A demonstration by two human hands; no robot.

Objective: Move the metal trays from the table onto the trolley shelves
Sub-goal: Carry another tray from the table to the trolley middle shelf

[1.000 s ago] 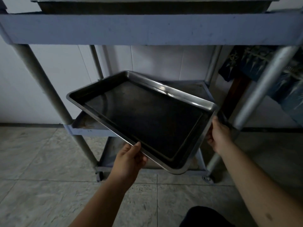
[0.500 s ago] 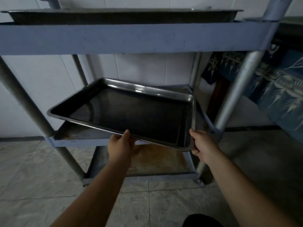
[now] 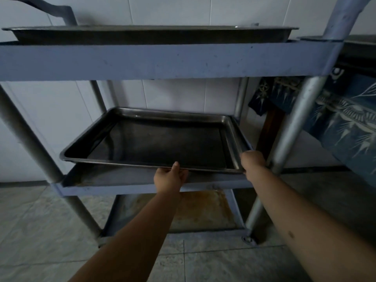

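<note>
Both arms reach forward and slightly down, nearly straight. The left hand pinches the near rim of the metal tray, thumb on top and fingers curled beneath. The right hand clasps the tray's near right corner, its fingers hidden behind the rim.

Two trays are in view: the held one, and a second tray resting on the top shelf of the trolley. The trolley shows three shelves; the bottom shelf is rust-stained.

The held tray sits over the middle shelf, open side up, its long axis running left to right, with the near edge raised a little above the shelf lip.
</note>
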